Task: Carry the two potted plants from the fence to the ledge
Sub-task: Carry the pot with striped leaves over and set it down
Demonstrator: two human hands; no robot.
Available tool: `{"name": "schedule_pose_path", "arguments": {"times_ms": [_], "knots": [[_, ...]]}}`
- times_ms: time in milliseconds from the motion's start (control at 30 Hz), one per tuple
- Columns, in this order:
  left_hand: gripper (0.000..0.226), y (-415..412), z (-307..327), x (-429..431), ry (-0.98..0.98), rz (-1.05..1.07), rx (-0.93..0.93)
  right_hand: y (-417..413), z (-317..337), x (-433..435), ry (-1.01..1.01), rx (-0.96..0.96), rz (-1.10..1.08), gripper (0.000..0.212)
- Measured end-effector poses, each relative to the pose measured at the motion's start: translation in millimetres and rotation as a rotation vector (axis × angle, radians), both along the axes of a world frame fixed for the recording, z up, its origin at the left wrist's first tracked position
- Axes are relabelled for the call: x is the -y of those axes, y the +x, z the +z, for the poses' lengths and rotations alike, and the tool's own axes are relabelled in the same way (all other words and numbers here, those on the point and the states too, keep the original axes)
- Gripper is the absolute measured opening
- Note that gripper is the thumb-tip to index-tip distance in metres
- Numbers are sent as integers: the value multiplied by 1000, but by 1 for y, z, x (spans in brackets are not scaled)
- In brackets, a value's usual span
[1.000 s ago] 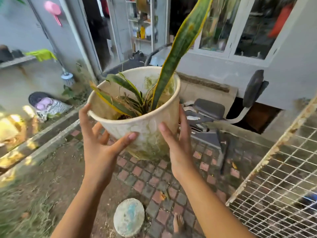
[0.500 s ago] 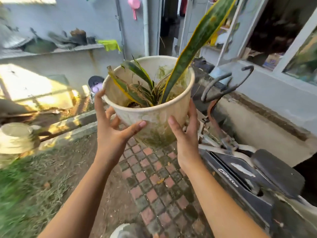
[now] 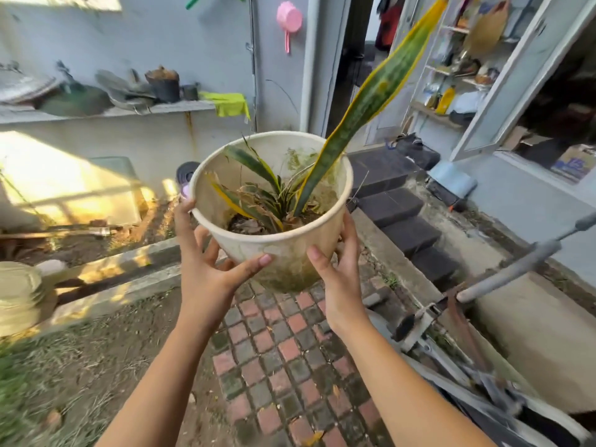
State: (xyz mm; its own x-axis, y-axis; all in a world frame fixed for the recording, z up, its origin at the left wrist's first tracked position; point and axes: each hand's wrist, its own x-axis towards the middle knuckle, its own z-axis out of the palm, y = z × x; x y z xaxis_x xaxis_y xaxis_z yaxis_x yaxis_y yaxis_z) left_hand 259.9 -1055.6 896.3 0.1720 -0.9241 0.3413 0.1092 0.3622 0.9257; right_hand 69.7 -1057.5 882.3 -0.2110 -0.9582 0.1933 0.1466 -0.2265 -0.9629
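You have swung away from the fence, and the ledge [image 3: 106, 112] along the far wall now sits ahead to your left. Your left hand [image 3: 206, 266] and right hand [image 3: 338, 269] are clasped around the cream pot [image 3: 283, 250], held above the brick path [image 3: 274, 350]. This plant seems mid-carry, not yet delivered.

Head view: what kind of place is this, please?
Most likely the back yard of a house. A brick-paved path runs beside bare soil, dark steps lead up to an open doorway, and a wall ledge holds pots and household clutter.
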Motion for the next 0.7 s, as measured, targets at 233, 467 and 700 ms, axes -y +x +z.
{"name": "schedule_pose_path", "arguments": {"times_ms": [233,467,700], "knots": [[116,23,-19,130,32,50,20,27,-28,147,14,65,83,93],[115,47,-75,274,93,160,49,53,-86,312,58,147,191,82],[112,66,-172,432,152,176,29,72,-189,470,168,213,203,86]]}}
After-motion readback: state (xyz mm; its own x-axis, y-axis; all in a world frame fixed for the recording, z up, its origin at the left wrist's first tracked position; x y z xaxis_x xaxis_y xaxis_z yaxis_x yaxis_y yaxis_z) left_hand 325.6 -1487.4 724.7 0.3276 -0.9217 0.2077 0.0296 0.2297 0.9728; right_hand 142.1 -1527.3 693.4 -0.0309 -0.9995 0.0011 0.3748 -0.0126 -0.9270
